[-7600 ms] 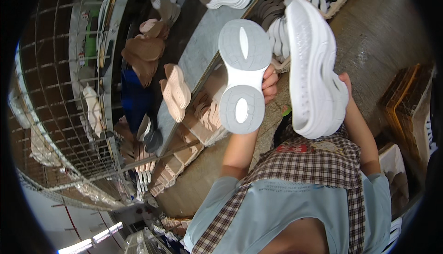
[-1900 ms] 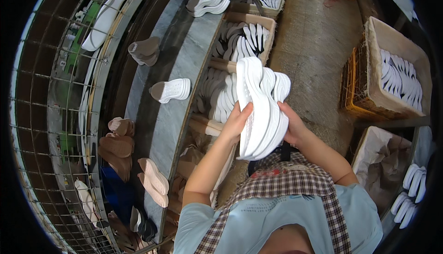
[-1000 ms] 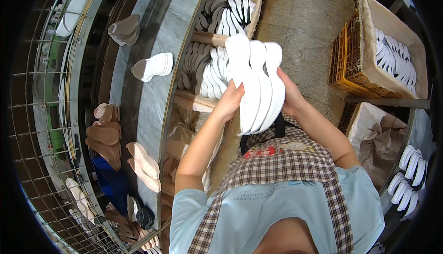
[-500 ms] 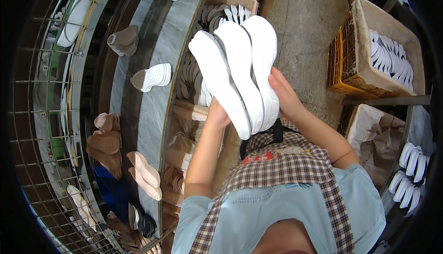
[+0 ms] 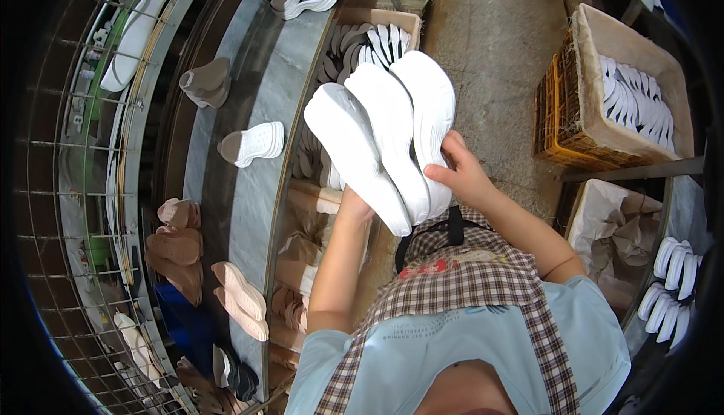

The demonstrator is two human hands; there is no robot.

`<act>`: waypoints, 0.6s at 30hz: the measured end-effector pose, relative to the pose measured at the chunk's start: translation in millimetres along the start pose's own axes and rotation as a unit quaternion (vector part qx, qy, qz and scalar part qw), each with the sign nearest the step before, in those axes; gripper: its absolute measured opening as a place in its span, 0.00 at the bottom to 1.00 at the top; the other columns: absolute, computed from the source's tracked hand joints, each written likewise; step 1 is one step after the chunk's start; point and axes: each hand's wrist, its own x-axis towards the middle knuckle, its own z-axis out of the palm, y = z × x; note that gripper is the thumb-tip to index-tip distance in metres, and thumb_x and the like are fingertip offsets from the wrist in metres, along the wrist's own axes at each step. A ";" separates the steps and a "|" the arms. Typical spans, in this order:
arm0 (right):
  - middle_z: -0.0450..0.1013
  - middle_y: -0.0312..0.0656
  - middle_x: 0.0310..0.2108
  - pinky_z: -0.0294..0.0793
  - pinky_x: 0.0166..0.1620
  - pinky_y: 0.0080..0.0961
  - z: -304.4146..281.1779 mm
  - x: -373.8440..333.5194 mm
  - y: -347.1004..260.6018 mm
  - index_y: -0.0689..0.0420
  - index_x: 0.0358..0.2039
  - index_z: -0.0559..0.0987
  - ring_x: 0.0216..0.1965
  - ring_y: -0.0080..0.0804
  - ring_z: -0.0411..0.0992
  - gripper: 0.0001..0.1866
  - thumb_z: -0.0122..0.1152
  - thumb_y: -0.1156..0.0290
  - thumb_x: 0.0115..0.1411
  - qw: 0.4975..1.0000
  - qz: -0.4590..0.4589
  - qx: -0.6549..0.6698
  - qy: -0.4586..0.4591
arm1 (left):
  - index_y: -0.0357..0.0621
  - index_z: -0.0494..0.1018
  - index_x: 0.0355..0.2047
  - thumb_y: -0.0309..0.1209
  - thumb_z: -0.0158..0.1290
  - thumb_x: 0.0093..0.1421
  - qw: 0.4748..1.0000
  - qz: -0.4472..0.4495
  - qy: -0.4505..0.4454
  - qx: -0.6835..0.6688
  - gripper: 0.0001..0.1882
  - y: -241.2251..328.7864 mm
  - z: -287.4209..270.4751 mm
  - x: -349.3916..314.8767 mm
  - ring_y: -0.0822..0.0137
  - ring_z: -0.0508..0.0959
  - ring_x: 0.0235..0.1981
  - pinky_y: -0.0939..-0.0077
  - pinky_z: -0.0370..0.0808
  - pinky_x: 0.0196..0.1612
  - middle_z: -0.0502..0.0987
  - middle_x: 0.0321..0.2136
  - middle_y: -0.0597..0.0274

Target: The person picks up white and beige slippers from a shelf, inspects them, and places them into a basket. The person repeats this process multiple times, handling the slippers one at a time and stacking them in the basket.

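Three white shoe soles (image 5: 384, 124) are held together side by side in front of my body, their long sides showing. My left hand (image 5: 356, 205) grips the stack from the left near its lower end; most of its fingers are hidden behind the soles. On the other side my right hand (image 5: 458, 172) clasps the rightmost sole, thumb on its near face and fingers round its edge. Left of the stack, a small pile of white and grey soles (image 5: 260, 143) lies on the grey marbled bench (image 5: 258, 211).
A fabric-lined yellow crate (image 5: 556, 106) of white soles stands at right. Beyond my hands sits a lined bin (image 5: 411, 24) of soles. Pale pink soles (image 5: 240, 302) and brown soles (image 5: 173, 243) lie along the left. A wire mesh guard (image 5: 72, 211) borders the far left.
The held soles have dropped slightly toward me and tilted, with their lower ends still near my apron. My right thumb now lies across the rightmost sole's near face.
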 end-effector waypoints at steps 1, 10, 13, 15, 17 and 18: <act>0.52 0.45 0.52 0.63 0.56 0.31 -0.9 0.1 -1.8 0.68 0.54 0.62 0.58 0.38 0.53 0.36 0.64 0.57 0.53 1.000 -0.002 -0.005 -0.004 | 0.35 0.57 0.58 0.35 0.46 0.63 1.000 -0.009 0.000 -0.001 0.26 1.0 0.7 1.5 0.58 0.71 0.51 0.64 0.72 0.51 0.67 0.53 0.50; 0.50 0.43 0.54 0.63 0.58 0.32 -0.1 1.2 -3.3 0.67 0.55 0.62 0.59 0.35 0.54 0.36 0.67 0.63 0.51 0.997 -0.027 0.065 -0.016 | 0.39 0.55 0.60 0.36 0.45 0.63 0.999 -0.001 -0.018 0.038 0.27 -0.9 -8.4 1.2 0.58 0.68 0.54 0.62 0.70 0.54 0.63 0.56 0.50; 0.49 0.43 0.56 0.60 0.60 0.34 -1.8 1.7 -1.5 0.64 0.56 0.62 0.59 0.36 0.53 0.37 0.68 0.63 0.50 0.996 -0.016 0.079 -0.023 | 0.40 0.52 0.62 0.37 0.45 0.64 0.999 0.017 -0.011 0.048 0.29 -4.2 -17.1 1.3 0.58 0.66 0.56 0.60 0.69 0.55 0.61 0.58 0.52; 0.49 0.43 0.56 0.58 0.61 0.35 -4.1 2.0 -2.1 0.62 0.57 0.62 0.60 0.37 0.53 0.38 0.69 0.63 0.49 0.996 -0.002 0.082 -0.036 | 0.41 0.50 0.62 0.38 0.45 0.64 0.997 0.031 0.003 0.064 0.30 -2.9 -18.9 1.9 0.58 0.65 0.56 0.60 0.67 0.56 0.59 0.59 0.53; 0.50 0.44 0.57 0.55 0.62 0.36 -8.3 4.2 -4.3 0.60 0.58 0.61 0.60 0.39 0.53 0.40 0.70 0.62 0.48 0.995 0.012 0.078 -0.056 | 0.42 0.49 0.63 0.39 0.44 0.64 0.995 0.013 0.057 0.079 0.31 1.7 -15.9 1.2 0.57 0.65 0.57 0.59 0.66 0.57 0.58 0.60 0.54; 0.51 0.45 0.58 0.54 0.62 0.36 -11.9 6.1 -5.8 0.60 0.58 0.62 0.61 0.39 0.53 0.38 0.68 0.65 0.49 0.998 -0.004 0.018 -0.057 | 0.41 0.54 0.61 0.38 0.45 0.63 0.996 0.022 0.066 -0.051 0.28 4.5 -12.6 -0.8 0.59 0.68 0.55 0.62 0.70 0.53 0.63 0.57 0.54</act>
